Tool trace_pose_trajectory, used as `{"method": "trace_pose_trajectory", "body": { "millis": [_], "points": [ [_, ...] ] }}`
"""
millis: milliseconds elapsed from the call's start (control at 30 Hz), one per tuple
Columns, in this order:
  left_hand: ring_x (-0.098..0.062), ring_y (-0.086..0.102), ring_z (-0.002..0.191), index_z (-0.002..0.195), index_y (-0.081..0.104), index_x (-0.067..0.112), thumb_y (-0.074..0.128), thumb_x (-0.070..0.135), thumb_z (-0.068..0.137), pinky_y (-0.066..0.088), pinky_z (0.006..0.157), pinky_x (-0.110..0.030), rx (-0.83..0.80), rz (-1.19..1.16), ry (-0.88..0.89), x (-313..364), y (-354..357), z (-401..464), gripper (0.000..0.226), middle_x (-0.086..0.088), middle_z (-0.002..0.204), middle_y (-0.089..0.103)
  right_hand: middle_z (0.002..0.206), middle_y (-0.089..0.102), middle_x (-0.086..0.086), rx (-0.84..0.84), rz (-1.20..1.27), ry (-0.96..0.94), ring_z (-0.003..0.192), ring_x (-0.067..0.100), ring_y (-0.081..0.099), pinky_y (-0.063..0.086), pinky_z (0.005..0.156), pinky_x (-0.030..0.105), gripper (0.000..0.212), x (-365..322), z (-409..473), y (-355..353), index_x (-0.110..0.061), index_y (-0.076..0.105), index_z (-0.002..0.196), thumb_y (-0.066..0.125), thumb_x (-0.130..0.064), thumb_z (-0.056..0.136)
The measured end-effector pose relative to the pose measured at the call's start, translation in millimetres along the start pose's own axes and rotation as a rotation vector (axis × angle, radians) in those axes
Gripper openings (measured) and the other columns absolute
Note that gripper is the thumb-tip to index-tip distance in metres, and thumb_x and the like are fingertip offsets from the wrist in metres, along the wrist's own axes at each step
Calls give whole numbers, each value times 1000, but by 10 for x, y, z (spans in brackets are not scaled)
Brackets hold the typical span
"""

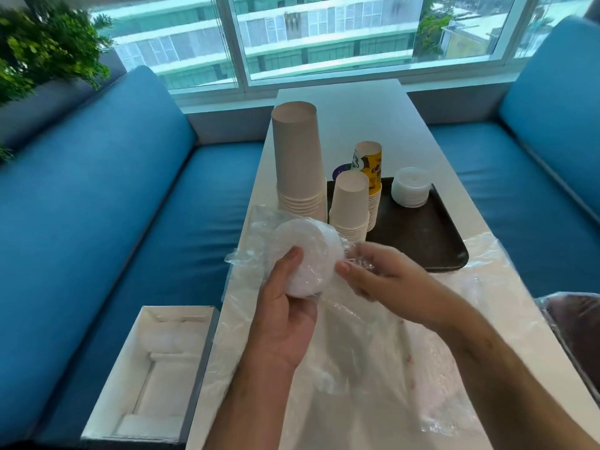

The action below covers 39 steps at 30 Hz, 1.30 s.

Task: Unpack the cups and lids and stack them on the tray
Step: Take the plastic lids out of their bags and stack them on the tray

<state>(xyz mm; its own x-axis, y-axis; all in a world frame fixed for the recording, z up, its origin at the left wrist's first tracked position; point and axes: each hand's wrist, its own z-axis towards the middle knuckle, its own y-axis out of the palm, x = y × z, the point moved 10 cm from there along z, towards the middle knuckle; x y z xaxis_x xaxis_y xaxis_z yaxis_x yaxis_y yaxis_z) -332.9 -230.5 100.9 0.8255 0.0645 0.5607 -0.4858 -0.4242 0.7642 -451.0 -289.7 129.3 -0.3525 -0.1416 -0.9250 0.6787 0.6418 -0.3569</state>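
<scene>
Clear plastic wrap [259, 228] near the dark rectangular tray [422, 235] sheathes a white lid stack [306, 254] gripped by the left hand [285, 306]; the right hand [373, 274] pinches the wrap, seemingly to peel next.

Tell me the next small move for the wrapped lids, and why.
Probably peel the clear plastic wrap off the stack of white plastic lids. The left hand grips the stack, still sheathed, while the right hand pinches wrap at its end. The dark rectangular tray already holds one unwrapped lid stack, with bare space beside it.
</scene>
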Motion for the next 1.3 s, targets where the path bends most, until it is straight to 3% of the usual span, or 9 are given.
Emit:
{"method": "trace_pose_trajectory", "body": {
  "millis": [133, 367, 500, 567, 633, 733, 967, 1133, 1300],
  "points": [
    [-30, 72, 106, 128, 61, 15, 70, 14, 81, 63, 79, -40, -22, -63, 31, 62, 6, 24, 49, -16, 120, 71, 55, 40, -7, 30, 227, -42, 52, 8, 36, 34, 59, 35, 48, -70, -16, 116, -18, 53, 57, 61, -49, 93],
    [-30, 70, 111, 137, 57, 22, 100, 18, 44, 61, 79, -43, -4, -17, 71, 139, -74, 67, 103, -13, 126, 69, 46, 31, -4, 196, 40, 67, 43, 10, 27, 27, 49, 28, 66, 202, -185, 158, -14, 34, 48, 65, -62, 80],
    [-29, 69, 111, 132, 60, 27, 78, 12, 66, 60, 84, -52, 57, 50, 81, 150, -124, 19, 70, -9, 126, 68, 69, 48, -15, 28, -130, 16, 60, 5, 47, 38, 59, 25, 59, 268, -262, 222, -19, 53, 68, 55, -77, 78],
    [-32, 65, 116, 136, 56, 28, 75, 9, 71, 58, 86, -59, 61, 55, 95, 162, -109, 22, 70, -9, 129, 65, 102, 48, -23, 261, -242, -27, 92, -2, 53, 41, 75, 10, 54, 184, -290, -89, -35, 58, 96, 56, -82, 69],
    [-34, 63, 118, 139, 53, 28, 82, 10, 71, 61, 76, -53, 81, 61, 111, 171, -91, 22, 75, -11, 133, 62, 108, 43, -27, 470, -299, -71, 100, -4, 49, 41, 78, 8, 60, -24, -379, -306, -38, 52, 102, 55, -85, 65],
    [-34, 68, 111, 136, 53, 28, 84, 17, 68, 61, 68, -43, 103, 107, 107, 88, -64, 7, 76, -13, 130, 64, 91, 51, -24, 307, -530, -107, 84, -4, 52, 41, 68, 12, 62, -322, -327, 32, -40, 55, 95, 45, -93, 66],
    [-37, 71, 106, 138, 54, 18, 77, 16, 72, 61, 73, -44, 116, 59, 64, 104, -73, 33, 70, -19, 128, 66, 69, 50, -16, 305, -613, -339, 61, 8, 47, 39, 52, 21, 36, -356, -315, 322, -27, 58, 77, 45, -50, 101],
    [-38, 68, 110, 126, 63, 19, 77, 14, 70, 59, 72, -50, 104, 16, -32, 55, -69, 11, 58, -16, 127, 66, 65, 40, -18, 149, -681, -339, 64, 3, 42, 36, 56, 26, 32, -75, -310, 260, -33, 43, 71, 49, -47, 98],
    [-37, 65, 113, 131, 60, 21, 75, 10, 74, 60, 70, -49, 90, 101, -33, 6, -69, -56, 60, -16, 131, 62, 78, 58, -17, -87, -749, -194, 73, 0, 50, 48, 69, 29, 29, 65, -240, 228, -29, 67, 85, 55, -52, 98]
  ]
}}
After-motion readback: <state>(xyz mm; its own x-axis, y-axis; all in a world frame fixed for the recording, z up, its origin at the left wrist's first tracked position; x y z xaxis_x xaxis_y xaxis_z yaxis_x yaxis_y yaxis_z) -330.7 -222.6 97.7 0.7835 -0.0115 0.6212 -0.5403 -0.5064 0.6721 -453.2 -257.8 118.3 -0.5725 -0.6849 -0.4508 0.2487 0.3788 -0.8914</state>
